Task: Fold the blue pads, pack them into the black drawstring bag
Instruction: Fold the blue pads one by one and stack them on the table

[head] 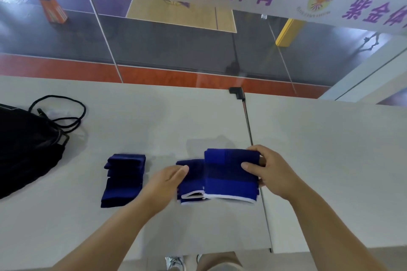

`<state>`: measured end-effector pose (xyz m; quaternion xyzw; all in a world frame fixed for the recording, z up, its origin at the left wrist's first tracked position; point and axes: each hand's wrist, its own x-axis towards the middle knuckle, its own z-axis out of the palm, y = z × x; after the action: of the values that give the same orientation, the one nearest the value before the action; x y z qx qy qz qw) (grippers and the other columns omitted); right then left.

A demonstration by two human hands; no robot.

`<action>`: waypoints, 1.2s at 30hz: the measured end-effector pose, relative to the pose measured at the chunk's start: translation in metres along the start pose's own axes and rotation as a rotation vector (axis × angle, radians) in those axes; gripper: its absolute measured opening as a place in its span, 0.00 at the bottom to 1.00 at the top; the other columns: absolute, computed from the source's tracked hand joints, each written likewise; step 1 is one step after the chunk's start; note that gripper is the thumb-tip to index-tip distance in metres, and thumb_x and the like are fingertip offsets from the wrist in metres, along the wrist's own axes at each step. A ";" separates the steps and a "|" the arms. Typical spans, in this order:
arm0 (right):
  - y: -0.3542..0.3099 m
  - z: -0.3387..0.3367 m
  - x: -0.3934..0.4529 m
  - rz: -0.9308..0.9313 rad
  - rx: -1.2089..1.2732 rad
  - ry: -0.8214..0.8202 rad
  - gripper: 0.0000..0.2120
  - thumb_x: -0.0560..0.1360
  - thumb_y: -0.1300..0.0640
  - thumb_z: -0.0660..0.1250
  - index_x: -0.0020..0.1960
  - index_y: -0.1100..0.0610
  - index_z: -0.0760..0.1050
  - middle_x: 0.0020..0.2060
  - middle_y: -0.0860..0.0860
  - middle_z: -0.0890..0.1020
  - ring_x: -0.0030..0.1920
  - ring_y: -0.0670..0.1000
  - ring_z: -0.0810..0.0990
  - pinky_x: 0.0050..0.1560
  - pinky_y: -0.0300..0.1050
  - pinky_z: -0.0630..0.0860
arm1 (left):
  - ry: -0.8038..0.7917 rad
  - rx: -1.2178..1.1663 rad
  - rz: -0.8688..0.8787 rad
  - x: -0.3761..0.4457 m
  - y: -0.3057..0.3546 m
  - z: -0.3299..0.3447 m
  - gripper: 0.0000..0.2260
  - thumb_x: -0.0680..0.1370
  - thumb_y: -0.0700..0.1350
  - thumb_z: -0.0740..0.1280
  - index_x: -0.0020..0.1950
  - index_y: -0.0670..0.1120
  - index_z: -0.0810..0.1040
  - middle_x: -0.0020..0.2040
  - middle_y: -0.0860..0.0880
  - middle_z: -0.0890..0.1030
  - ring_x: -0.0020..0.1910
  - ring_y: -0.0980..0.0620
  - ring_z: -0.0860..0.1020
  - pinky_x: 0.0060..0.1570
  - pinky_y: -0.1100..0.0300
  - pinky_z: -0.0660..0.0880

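Note:
A folded blue pad with a white hem (229, 176) is held up a little by my right hand (271, 171), thumb on top and fingers round its right edge. Partly under it lies a smaller blue pad (190, 182); my left hand (167, 180) rests on its left side with fingers fairly straight. A third folded blue pad (123, 179) lies alone to the left. The black drawstring bag (26, 149) sits at the table's left edge, its cords (66, 112) looped on the tabletop.
The white table (154, 121) is made of two tops with a seam (253, 143) just right of the pads. A glass wall with a lettered banner stands behind the table. My shoes show below the near edge.

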<state>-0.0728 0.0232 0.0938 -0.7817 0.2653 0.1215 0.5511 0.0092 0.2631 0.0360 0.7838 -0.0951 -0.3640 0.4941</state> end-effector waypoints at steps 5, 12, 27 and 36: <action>-0.012 0.024 0.026 0.009 0.083 -0.125 0.07 0.76 0.61 0.67 0.52 0.52 0.74 0.47 0.55 0.83 0.48 0.55 0.84 0.44 0.57 0.83 | -0.159 -0.341 -0.075 0.001 0.006 0.000 0.12 0.81 0.50 0.58 0.56 0.49 0.79 0.51 0.49 0.85 0.50 0.53 0.82 0.50 0.62 0.76; 0.010 0.054 0.057 0.085 -0.127 -0.039 0.12 0.73 0.59 0.70 0.54 0.54 0.72 0.46 0.51 0.80 0.44 0.53 0.82 0.41 0.53 0.83 | 0.052 0.070 -0.245 0.018 0.000 0.000 0.08 0.75 0.52 0.69 0.45 0.48 0.76 0.42 0.49 0.83 0.36 0.53 0.81 0.33 0.64 0.74; 0.020 0.069 0.079 0.020 -0.678 -0.205 0.21 0.72 0.55 0.70 0.62 0.57 0.71 0.59 0.54 0.75 0.57 0.54 0.75 0.59 0.49 0.73 | 0.076 0.356 -0.296 0.034 -0.014 0.014 0.14 0.72 0.52 0.72 0.49 0.49 0.69 0.41 0.53 0.75 0.41 0.51 0.75 0.39 0.59 0.71; 0.012 0.058 0.056 0.095 -0.654 -0.304 0.12 0.73 0.54 0.68 0.53 0.53 0.68 0.49 0.51 0.78 0.48 0.51 0.78 0.48 0.47 0.76 | -0.045 0.457 -0.193 0.024 -0.013 0.005 0.11 0.75 0.54 0.67 0.50 0.50 0.71 0.43 0.53 0.75 0.40 0.54 0.74 0.37 0.61 0.69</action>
<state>-0.0272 0.0581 0.0357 -0.8764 0.1636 0.3403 0.2988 0.0208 0.2538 0.0127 0.8723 -0.1108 -0.3960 0.2645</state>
